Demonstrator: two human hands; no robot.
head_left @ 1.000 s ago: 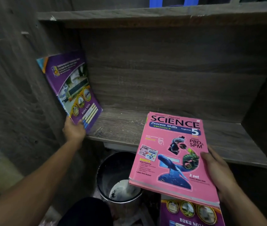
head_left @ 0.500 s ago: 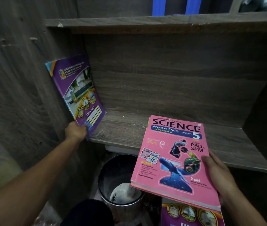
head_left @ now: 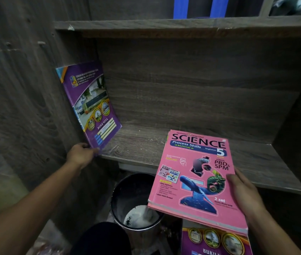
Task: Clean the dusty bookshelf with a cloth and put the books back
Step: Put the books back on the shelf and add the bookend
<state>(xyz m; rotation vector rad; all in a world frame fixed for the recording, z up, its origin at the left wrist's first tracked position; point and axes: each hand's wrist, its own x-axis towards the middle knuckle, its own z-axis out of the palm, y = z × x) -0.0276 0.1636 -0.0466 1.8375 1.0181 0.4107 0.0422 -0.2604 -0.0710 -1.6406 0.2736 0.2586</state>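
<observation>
Books filled both your hands. Your left hand (head_left: 80, 155) pinched the near bottom corner of a purple book (head_left: 89, 105), fingers curled round its edge. That book stood nearly upright at the far left of the shelf (head_left: 256, 159), with its bottom edge on the board. Its back leaned against the left side panel (head_left: 26, 89) and its cover faced right.

Your right hand (head_left: 245, 192) gripped the right edge of a pink book (head_left: 195, 177) titled SCIENCE, thumb on the cover and the other fingers hidden beneath. You held it face up, sloping down toward you, at the shelf's near edge. Its far end overlapped the board in view, and whether it touched could not be told. The board beside it showed wood grain with pale scuffs.

Under the pink book's near end a second purple book (head_left: 214, 242) peeked out at the bottom right; what it rested on was hidden. Below the shelf, between your arms, stood a dark round bin (head_left: 125, 190) with something pale in its bottom. An upper board (head_left: 164, 24) capped the compartment, with two blue strips (head_left: 180, 7) rising beyond it.
</observation>
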